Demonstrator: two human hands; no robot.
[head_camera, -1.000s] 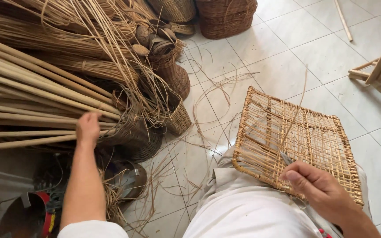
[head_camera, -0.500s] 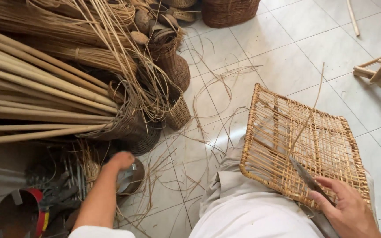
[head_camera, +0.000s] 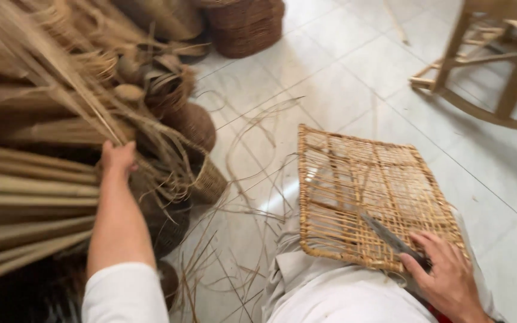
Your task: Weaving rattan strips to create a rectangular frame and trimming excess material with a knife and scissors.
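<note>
A flat, square woven cane panel [head_camera: 373, 197], pale straw in colour with an open lattice over a thicker rod frame, lies on the person's lap above the tiled floor [head_camera: 354, 78], its near edge resting on light trousers [head_camera: 336, 296]. The right hand [head_camera: 447, 281] presses on the panel's near right corner, fingers curled around the handle of a dull grey knife [head_camera: 384, 233] lying across the weave. The left hand [head_camera: 116, 158] reaches into the bundle of long dry cane strips [head_camera: 37, 179] at the left, fingers closing among loose strands, beside round dark woven baskets [head_camera: 195, 125].
</note>
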